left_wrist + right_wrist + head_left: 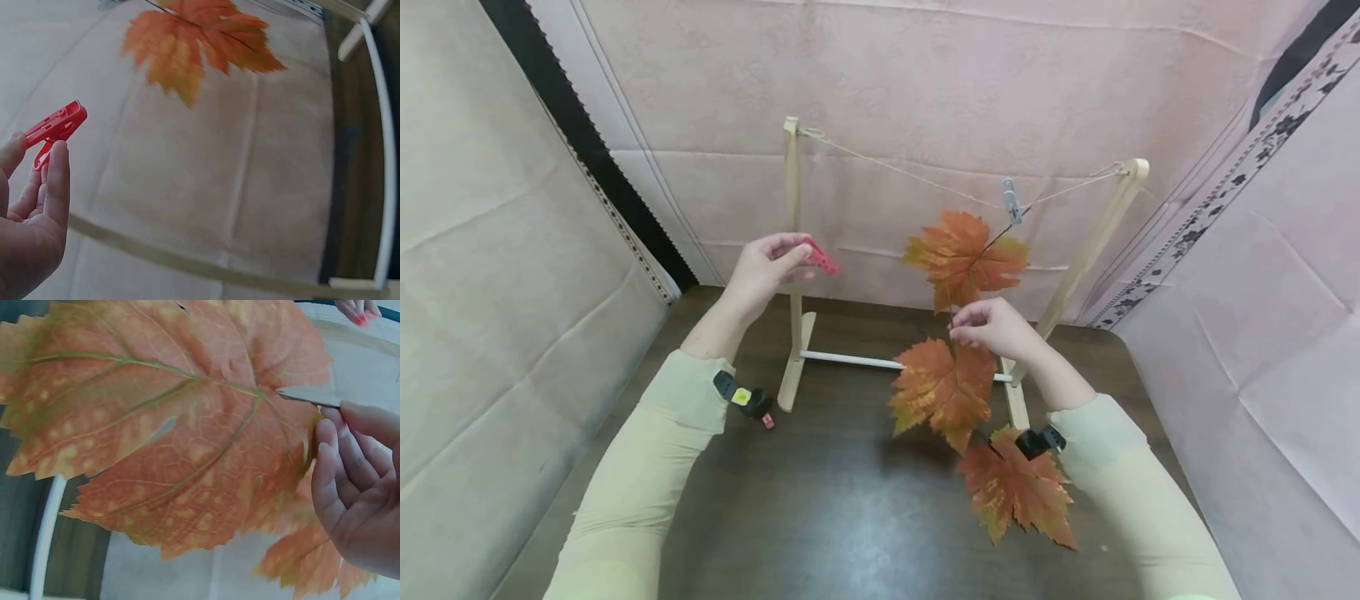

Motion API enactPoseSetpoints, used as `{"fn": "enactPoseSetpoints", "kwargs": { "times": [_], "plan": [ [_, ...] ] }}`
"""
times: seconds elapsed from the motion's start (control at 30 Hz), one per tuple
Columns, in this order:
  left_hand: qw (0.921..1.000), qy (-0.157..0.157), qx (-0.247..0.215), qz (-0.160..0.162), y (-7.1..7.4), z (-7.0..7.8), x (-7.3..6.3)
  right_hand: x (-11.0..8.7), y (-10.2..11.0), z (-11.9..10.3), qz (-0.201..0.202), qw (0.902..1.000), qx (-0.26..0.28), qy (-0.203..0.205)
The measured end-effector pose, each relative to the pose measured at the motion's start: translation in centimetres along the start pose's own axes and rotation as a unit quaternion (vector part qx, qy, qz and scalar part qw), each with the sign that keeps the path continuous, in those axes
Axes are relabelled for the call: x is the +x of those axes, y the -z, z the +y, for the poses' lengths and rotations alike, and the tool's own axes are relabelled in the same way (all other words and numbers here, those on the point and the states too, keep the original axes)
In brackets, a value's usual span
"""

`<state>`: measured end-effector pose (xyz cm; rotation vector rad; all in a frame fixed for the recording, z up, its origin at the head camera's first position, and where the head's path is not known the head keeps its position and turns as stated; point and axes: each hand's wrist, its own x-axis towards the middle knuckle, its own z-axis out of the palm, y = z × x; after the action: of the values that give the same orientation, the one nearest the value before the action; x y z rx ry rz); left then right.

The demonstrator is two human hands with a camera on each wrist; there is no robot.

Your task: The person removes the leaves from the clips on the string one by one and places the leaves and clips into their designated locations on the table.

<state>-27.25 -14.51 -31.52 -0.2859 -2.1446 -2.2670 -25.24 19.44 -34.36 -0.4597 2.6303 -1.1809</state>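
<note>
My left hand (pixel 769 268) pinches a red clothespin (pixel 822 257) between thumb and fingers, left of the leaves; in the left wrist view the red clothespin (pixel 56 130) points up and away from the fingertips. My right hand (pixel 996 327) pinches the thin stem of an orange maple leaf (pixel 946 392). Above that hand hangs another orange leaf (pixel 966 258), its stem reaching a light blue clothespin (pixel 1012 202) on the string (pixel 902 172). A third leaf (pixel 1018 487) lies lower, near the right wrist. The right wrist view shows the pinched leaf (pixel 187 425) close up.
The string runs between two wooden posts (pixel 793 192) (pixel 1093 242) and sags at the blue clothespin. A white rod (pixel 850 359) joins the posts' feet on the dark wooden table (pixel 850 500). Pale cloth walls (pixel 925 83) surround the table at the back and sides.
</note>
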Motion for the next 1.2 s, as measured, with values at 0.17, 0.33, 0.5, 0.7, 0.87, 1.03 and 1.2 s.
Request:
{"fn": "enactPoseSetpoints", "kwargs": {
  "times": [0.17, 0.33, 0.5, 0.7, 0.87, 1.03, 1.2],
  "plan": [
    [0.9996, 0.022, 0.016, -0.001, 2.4, -2.4, -1.2, -1.0, 0.2, 2.2, -0.042, 0.9990, -0.013, -0.005],
    [0.9984, 0.047, 0.032, 0.004, 4.4, -4.9, -2.6, -2.0, 0.3, 4.6, -0.069, 0.9975, -0.013, -0.004],
    [0.9948, 0.085, 0.054, 0.015, 6.4, -7.4, -4.4, -3.1, 0.2, 6.9, -0.086, 0.9962, -0.012, -0.006],
    [0.9882, 0.131, 0.076, 0.026, 9.0, -10.3, -6.5, -4.0, -0.2, 9.7, -0.086, 0.9955, -0.005, -0.038],
    [0.9804, 0.177, 0.086, 0.016, 10.8, -12.8, -8.2, -4.5, -0.9, 11.6, -0.087, 0.9941, -0.011, -0.065],
    [0.9723, 0.218, 0.085, -0.001, 11.8, -15.5, -9.5, -4.8, -1.5, 13.6, -0.088, 0.9940, 0.000, -0.066],
    [0.9611, 0.260, 0.092, -0.004, 12.3, -17.8, -10.3, -4.8, -2.1, 16.3, -0.103, 0.9937, 0.007, -0.044]
  ]
}}
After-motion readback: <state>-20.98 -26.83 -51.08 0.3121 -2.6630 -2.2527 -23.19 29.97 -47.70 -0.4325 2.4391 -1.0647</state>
